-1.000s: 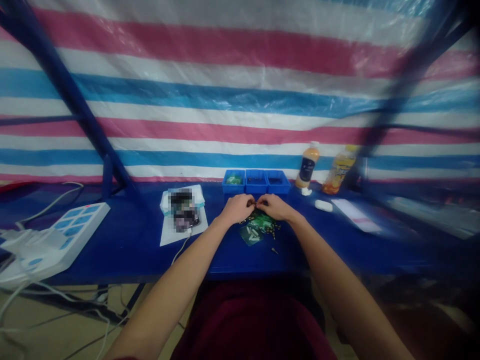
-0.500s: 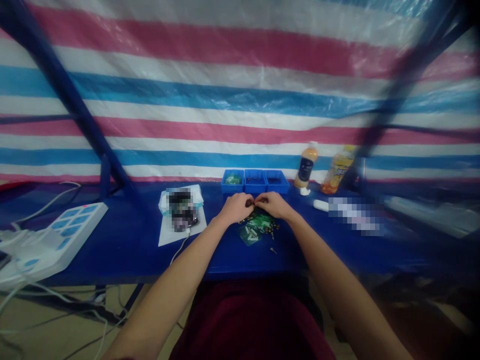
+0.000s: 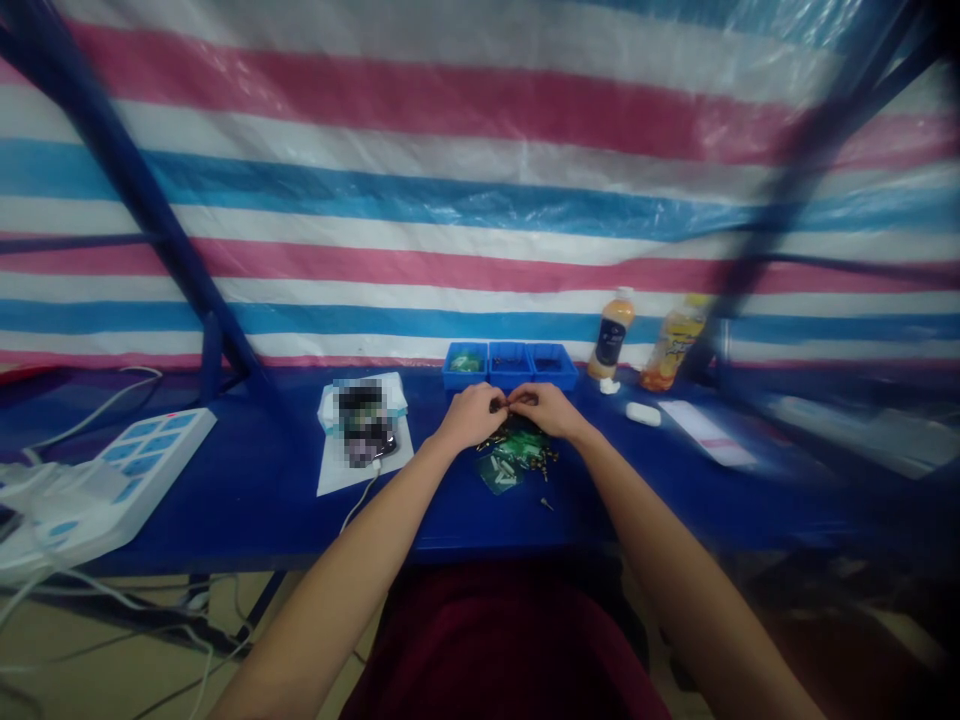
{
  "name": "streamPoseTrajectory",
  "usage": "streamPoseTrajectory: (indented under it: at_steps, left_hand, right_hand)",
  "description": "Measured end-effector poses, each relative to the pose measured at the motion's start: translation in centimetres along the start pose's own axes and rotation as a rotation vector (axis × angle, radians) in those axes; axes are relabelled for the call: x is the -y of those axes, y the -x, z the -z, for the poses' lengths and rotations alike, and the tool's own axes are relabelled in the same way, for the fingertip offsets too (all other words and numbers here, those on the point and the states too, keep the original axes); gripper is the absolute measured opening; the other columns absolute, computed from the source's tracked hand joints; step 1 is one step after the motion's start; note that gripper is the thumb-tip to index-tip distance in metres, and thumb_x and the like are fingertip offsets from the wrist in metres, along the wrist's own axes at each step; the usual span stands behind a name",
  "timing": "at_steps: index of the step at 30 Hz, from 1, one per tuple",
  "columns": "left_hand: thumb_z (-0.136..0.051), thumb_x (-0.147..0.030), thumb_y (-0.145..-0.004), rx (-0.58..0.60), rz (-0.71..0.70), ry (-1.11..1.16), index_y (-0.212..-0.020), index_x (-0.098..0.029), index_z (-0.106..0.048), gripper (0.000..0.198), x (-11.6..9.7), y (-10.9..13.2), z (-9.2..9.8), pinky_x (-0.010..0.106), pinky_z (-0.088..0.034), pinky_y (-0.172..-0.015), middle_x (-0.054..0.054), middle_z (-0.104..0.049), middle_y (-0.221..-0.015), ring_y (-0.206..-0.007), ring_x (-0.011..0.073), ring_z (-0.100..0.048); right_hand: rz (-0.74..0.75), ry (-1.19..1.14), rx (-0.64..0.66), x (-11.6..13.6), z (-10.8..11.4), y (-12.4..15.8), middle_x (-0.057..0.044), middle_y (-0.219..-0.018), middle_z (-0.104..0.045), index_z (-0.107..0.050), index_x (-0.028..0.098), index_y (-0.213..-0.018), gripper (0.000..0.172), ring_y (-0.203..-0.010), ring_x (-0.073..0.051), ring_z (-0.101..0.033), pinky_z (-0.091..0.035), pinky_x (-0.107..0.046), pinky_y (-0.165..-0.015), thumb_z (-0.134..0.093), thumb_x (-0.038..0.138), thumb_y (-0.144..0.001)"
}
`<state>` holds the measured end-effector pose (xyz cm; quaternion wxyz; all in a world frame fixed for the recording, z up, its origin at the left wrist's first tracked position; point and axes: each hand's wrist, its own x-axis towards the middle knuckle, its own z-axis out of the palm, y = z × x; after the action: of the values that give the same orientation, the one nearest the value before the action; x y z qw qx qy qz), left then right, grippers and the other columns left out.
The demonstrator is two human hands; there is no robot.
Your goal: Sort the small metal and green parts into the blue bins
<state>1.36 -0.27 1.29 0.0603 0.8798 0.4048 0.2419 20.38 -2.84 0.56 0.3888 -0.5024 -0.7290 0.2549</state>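
My left hand (image 3: 471, 416) and my right hand (image 3: 549, 410) meet above the blue table, their fingertips pinching a small dark part between them. The part is mostly hidden by my fingers, and its exact kind is unclear. Just below my hands lies a heap of small green electronic parts with metal pins (image 3: 521, 442). A clear bag of pale pieces (image 3: 499, 472) rests at the heap's near edge. One loose small screw (image 3: 545, 504) lies apart, nearer me.
Three joined blue bins (image 3: 510, 366) stand beyond my hands, with two bottles (image 3: 611, 334) to their right. On the left are a blurred object on white paper (image 3: 364, 430) and a white power strip (image 3: 142, 465) with cables. A striped tarp (image 3: 480, 200) hangs behind the table.
My hands stay together over the heap with only slight finger movement. The whole view has shifted a little as my head moves.
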Motion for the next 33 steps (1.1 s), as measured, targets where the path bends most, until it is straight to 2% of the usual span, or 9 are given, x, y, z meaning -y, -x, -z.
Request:
streamPoseTrajectory:
  at_steps: [11, 16, 19, 23, 28, 33]
  left_hand:
    - [-0.054, -0.036, -0.083, -0.056, 0.141, -0.077, -0.084, -0.024, -0.068, 0.018, 0.00, 0.10, 0.08, 0.035, -0.045, -0.075, 0.005, -0.068, -0.091, -0.086, 0.0253, -0.062]
    - [-0.049, -0.037, -0.085, -0.105, 0.217, -0.131, -0.074, -0.022, -0.065, 0.025, 0.15, 0.07, 0.01, 0.037, -0.044, -0.075, 0.007, -0.068, -0.086, -0.086, 0.0273, -0.063]
    - [-0.048, -0.037, -0.087, -0.097, 0.199, -0.139, -0.072, -0.021, -0.066, 0.028, 0.21, 0.05, -0.11, 0.037, -0.045, -0.075, 0.008, -0.069, -0.087, -0.086, 0.0276, -0.063]
    - [-0.045, -0.037, -0.089, -0.084, 0.173, -0.132, -0.070, -0.020, -0.066, 0.032, 0.33, -0.02, -0.32, 0.036, -0.045, -0.075, 0.010, -0.069, -0.088, -0.085, 0.0272, -0.064]
    - [-0.047, -0.040, -0.090, -0.113, 0.143, -0.076, -0.073, -0.021, -0.066, 0.032, 0.62, -0.09, -0.48, 0.035, -0.045, -0.073, 0.009, -0.069, -0.088, -0.086, 0.0273, -0.064]
    - [-0.055, -0.040, -0.088, -0.162, 0.148, 0.039, -0.079, -0.023, -0.066, 0.022, 0.70, -0.16, -0.64, 0.034, -0.045, -0.072, 0.006, -0.070, -0.088, -0.084, 0.0259, -0.065]
  right_hand:
    - [-0.041, -0.023, -0.070, -0.16, -0.05, -0.07, -0.003, -0.080, -0.073, -0.070, 0.017, -0.090, 0.013, -0.070, -0.017, -0.071, -0.052, -0.027, -0.071, -0.068, 0.019, -0.078]
    - [-0.047, 0.049, -0.152, 0.01, 0.24, -0.01, -0.001, -0.070, -0.070, -0.068, 0.019, -0.094, 0.014, -0.062, -0.016, -0.068, -0.047, -0.025, -0.063, -0.060, 0.027, -0.086]
    - [-0.048, 0.128, -0.186, 0.00, 0.41, -0.04, 0.003, -0.058, -0.063, -0.067, 0.019, -0.099, 0.019, -0.058, -0.016, -0.063, -0.043, -0.025, -0.060, -0.055, 0.026, -0.087]
    - [-0.049, 0.139, -0.227, 0.07, 0.52, -0.02, 0.004, -0.056, -0.059, -0.066, 0.020, -0.099, 0.020, -0.057, -0.016, -0.059, -0.042, -0.026, -0.060, -0.057, 0.028, -0.084]
    - [-0.086, 0.045, -0.180, -0.24, 0.40, -0.11, 0.001, -0.055, -0.062, -0.069, 0.019, -0.094, 0.021, -0.053, -0.015, -0.059, -0.041, -0.025, -0.054, -0.060, 0.034, -0.084]
    - [-0.112, -0.110, -0.167, -0.61, 0.28, -0.44, 0.000, -0.062, -0.066, -0.069, 0.018, -0.093, 0.017, -0.055, -0.015, -0.063, -0.044, -0.024, -0.054, -0.063, 0.030, -0.082]
